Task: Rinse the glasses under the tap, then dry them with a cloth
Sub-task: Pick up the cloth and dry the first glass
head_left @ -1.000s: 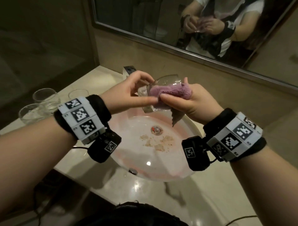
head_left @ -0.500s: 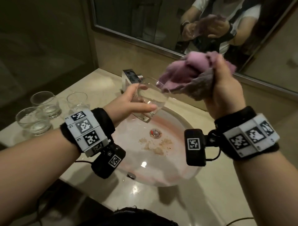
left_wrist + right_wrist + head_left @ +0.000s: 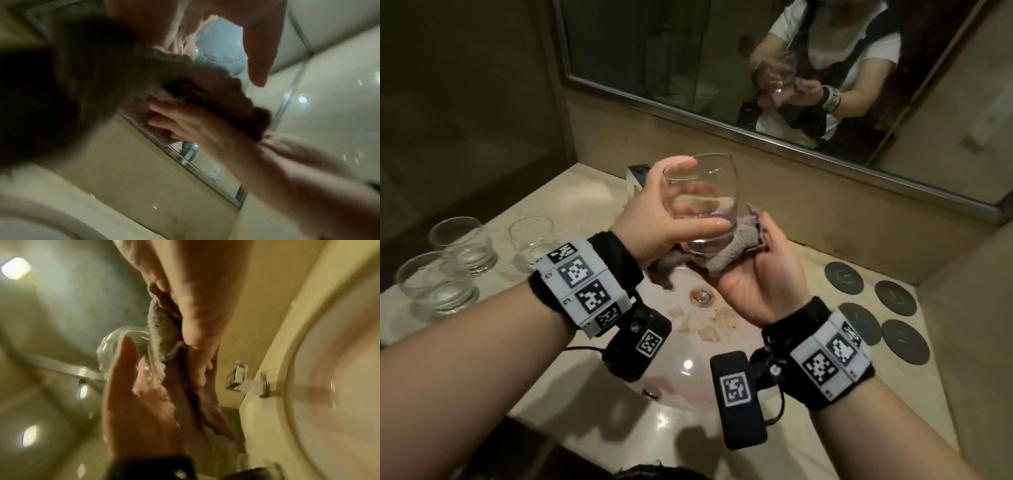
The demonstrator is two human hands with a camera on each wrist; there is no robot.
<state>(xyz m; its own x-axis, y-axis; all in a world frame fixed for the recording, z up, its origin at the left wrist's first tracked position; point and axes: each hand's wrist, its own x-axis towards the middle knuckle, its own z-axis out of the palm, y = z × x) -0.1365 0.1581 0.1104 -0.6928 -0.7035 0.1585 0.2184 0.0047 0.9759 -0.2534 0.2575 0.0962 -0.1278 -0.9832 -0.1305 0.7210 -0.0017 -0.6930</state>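
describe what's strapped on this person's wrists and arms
Both forearms are bare. Each wrist wears a black fabric band carrying white blocks printed with black square markers: left wristband, right wristband. A black camera box with its own marker hangs under each, linked by thin black cable.

Both bare forearms wear black fabric wristbands (image 3: 616, 263) carrying white blocks printed with black square markers, each with a black tagged camera box (image 3: 738, 399) and thin cable slung beneath, and seemingly a white T-shirt.

You could read no text, brand or number in any view; the wristbands (image 3: 582, 286) and camera housings (image 3: 736, 387) you wore carried only black-and-white square marker patterns, not legible characters
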